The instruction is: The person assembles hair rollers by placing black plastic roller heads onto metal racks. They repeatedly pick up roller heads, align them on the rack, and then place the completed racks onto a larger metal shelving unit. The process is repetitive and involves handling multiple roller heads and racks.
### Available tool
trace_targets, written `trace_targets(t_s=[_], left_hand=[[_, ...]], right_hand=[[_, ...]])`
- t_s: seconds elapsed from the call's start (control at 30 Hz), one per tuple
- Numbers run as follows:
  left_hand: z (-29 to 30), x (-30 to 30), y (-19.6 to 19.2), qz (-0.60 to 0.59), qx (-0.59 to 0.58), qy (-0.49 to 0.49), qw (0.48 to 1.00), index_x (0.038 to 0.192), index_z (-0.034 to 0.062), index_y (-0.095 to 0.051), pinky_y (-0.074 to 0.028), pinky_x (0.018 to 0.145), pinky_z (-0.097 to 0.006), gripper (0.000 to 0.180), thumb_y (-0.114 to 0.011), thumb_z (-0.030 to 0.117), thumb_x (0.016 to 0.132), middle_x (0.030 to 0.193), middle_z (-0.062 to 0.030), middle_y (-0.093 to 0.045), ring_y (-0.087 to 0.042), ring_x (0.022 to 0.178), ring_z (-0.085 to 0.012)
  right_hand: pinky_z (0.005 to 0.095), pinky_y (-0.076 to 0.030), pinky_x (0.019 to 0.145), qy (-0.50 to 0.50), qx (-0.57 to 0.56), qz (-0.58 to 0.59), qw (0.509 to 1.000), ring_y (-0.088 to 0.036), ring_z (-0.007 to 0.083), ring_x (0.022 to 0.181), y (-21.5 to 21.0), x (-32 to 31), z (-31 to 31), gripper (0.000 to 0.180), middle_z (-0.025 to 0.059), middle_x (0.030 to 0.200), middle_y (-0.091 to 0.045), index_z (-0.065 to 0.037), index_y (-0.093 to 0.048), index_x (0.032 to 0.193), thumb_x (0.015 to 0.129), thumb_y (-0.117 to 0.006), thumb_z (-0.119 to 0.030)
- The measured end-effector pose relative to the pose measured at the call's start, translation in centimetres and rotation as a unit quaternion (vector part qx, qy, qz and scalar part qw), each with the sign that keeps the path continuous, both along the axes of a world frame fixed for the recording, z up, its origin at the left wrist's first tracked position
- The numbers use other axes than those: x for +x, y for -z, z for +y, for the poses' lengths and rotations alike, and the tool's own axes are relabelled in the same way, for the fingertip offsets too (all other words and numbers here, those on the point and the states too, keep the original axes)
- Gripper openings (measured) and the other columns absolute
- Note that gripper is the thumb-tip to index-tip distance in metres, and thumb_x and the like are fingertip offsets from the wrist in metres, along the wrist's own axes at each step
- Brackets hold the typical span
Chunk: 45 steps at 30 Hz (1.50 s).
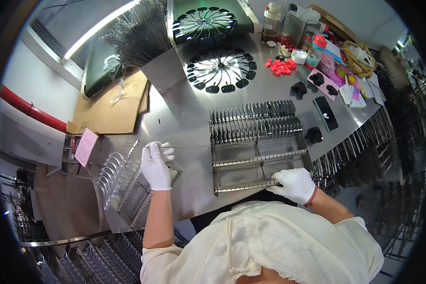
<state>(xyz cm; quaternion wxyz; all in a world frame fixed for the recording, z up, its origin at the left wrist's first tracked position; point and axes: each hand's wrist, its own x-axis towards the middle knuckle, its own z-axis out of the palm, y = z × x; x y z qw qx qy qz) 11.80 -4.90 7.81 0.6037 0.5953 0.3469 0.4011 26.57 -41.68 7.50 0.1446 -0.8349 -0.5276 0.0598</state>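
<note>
My left hand (157, 166), in a white glove, pinches a thin metal wire (189, 147) that stretches right toward the metal rack (260, 188). My gloved right hand (294, 185) grips the near rail of that rack by its right corner. Two rows of thin, dark, lens-like pieces (255, 130) stand upright in the far part of the rack. Its nearer compartments hold no such pieces. Left of my left hand, clear curved lenses (110, 175) stand in a second slotted rack (128, 191), partly hidden by that hand.
Beyond the racks lies a ring of dark lens shapes on wires (221, 68), before a green-lit panel (213, 21). A box of wires (163, 71) and cardboard (106, 106) stand at left. At right are red pieces (281, 66), a phone (325, 113) and bottles (317, 49).
</note>
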Motion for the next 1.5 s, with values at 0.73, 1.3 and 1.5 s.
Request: trace_targets(t_s=[0.73, 1.3, 1.5], left_hand=[[10.3, 1.1, 7.9, 0.038, -0.356, 0.108, 0.927, 0.105, 0.0035, -0.057, -0.063, 0.062, -0.034, 0.028, -0.042, 0.026, 0.112, 0.104, -0.0214, -0.073, -0.075, 0.083, -0.0284], [0.0, 6.9, 5.9, 0.074, -0.375, 0.152, 0.912, 0.105, -0.0004, -0.063, -0.053, 0.054, -0.027, 0.031, -0.053, 0.029, 0.109, 0.093, -0.0141, -0.073, -0.069, 0.067, -0.0204], [-1.9, 8.0, 8.6, 0.095, -0.441, 0.266, 0.852, 0.078, 0.0177, -0.061, -0.027, 0.041, -0.02, 0.04, -0.061, 0.047, 0.104, 0.06, 0.0098, -0.045, -0.034, 0.044, -0.0037]], right_hand=[[0.0389, -0.053, 0.058, 0.028, -0.01, -0.006, 1.0, -0.068, 0.0266, 0.063, -4.3, 1.8, -0.1, 0.034, 0.0064, 0.067, -0.066, -0.012, -0.07, 0.074, 0.075, -0.08, -0.044], [0.0408, -0.054, 0.057, 0.02, 0.004, -0.031, 0.999, -0.067, 0.0296, 0.058, -6.0, 3.3, 0.6, 0.037, 0.0089, 0.063, -0.064, -0.01, -0.069, 0.071, 0.075, -0.077, -0.047], [0.0405, -0.053, 0.054, 0.02, 0.016, -0.035, 0.999, -0.066, 0.0285, 0.058, -5.4, 3.0, 1.1, 0.039, 0.007, 0.063, -0.064, -0.011, -0.067, 0.072, 0.078, -0.076, -0.049]])
